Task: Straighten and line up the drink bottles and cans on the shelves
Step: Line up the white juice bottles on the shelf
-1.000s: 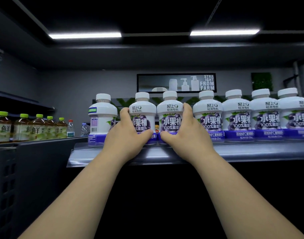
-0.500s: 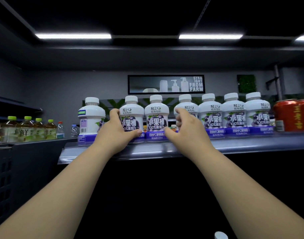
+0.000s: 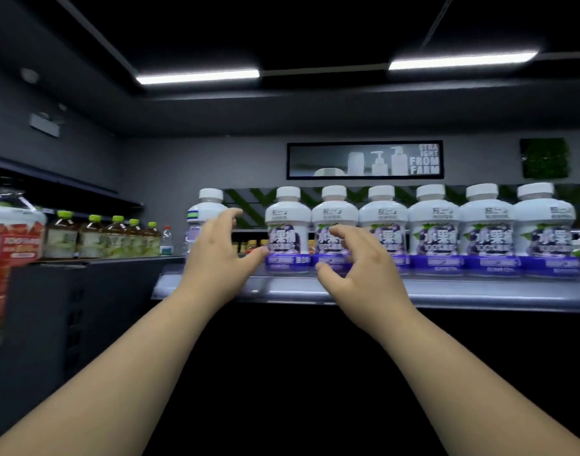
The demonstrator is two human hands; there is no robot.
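1. Head view: the left hand (image 3: pixel 216 261) is raised in front of the end bottle (image 3: pixel 199 214) on the shelf (image 3: pixel 479 292). Its grip is wide open, fingers spread, with nothing in it; whether the fingertips touch the bottle cannot be told.
2. The right hand (image 3: pixel 361 264) is up in front of the row of white bottles (image 3: pixel 433 225). Its fingers are loosely bent and its thumb is apart from them, so the grip is open and has hold of nothing.
3. The row stands upright and shoulder to shoulder at the shelf's front edge, purple labels facing out. The end bottle stands apart at the left, its label turned aside.
4. Green-capped tea bottles (image 3: pixel 94 238) line a lower shelf to the left.
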